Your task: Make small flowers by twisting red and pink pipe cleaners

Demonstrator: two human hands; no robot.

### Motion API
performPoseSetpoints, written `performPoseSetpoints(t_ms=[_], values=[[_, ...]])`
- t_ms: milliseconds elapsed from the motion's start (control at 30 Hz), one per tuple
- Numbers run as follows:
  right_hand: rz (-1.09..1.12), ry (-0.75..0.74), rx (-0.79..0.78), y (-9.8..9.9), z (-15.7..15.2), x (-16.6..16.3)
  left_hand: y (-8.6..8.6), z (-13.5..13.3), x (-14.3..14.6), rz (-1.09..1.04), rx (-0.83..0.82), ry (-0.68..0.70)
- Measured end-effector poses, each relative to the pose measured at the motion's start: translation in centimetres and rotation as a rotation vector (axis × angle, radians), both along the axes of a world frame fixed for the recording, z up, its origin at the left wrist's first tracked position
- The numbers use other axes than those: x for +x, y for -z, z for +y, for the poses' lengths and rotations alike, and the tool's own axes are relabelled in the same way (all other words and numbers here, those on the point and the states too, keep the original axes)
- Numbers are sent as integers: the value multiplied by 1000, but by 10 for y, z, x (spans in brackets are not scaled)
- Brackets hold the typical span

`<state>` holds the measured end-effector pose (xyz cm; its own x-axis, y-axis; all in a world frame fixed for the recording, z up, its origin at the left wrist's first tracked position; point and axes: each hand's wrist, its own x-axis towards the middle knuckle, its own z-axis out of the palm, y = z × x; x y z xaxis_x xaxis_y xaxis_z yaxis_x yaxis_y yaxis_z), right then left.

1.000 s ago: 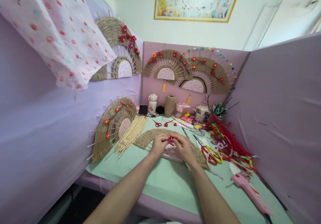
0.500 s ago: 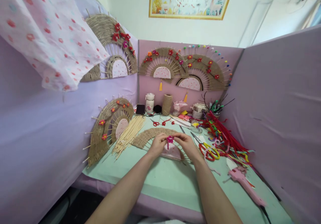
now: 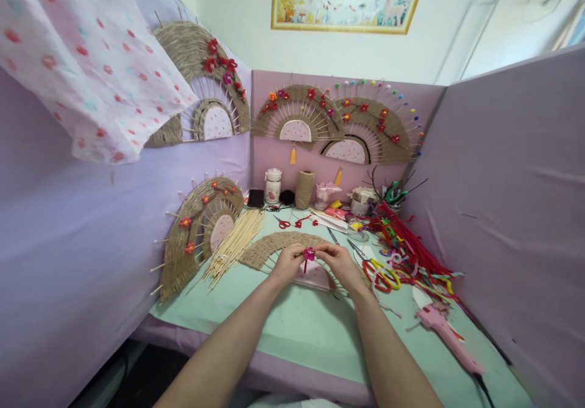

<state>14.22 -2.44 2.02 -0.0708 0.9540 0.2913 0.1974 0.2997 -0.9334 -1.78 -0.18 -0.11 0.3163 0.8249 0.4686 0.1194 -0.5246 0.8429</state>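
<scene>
Green tabletop [image 3: 306,335] stretches edgeward from 2 hands [image 3: 289,264] pinching a magenta flower [image 3: 309,254].

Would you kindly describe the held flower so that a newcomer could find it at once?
On the green tabletop lies a woven fan. Over its dotted half-circle, a small flower is held between the left hand and right hand. Unlike the red flowers farther back, it is magenta, with a thin tail hanging down.

Thin tan wooden sticks [image 3: 237,243] lie left of that arched brown twine fan [image 3: 264,247] (pink pistol-shaped plastic glue gun [image 3: 450,340], right).
</scene>
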Motion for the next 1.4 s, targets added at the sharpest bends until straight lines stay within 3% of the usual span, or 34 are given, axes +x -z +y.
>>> performPoseSetpoints(t_ms=[767,1033,1233,1400], values=[[-72,-32,-6,2,2,3,3,1,-2,36,-15,44],[170,-16,-34,5,6,2,-4,4,1,-82,-3,-39],[96,19,23,2,3,-3,-6,6,-1,-187,7,-150],[5,54,195,2,-1,-11,-6,4,0,-175,34,-172]])
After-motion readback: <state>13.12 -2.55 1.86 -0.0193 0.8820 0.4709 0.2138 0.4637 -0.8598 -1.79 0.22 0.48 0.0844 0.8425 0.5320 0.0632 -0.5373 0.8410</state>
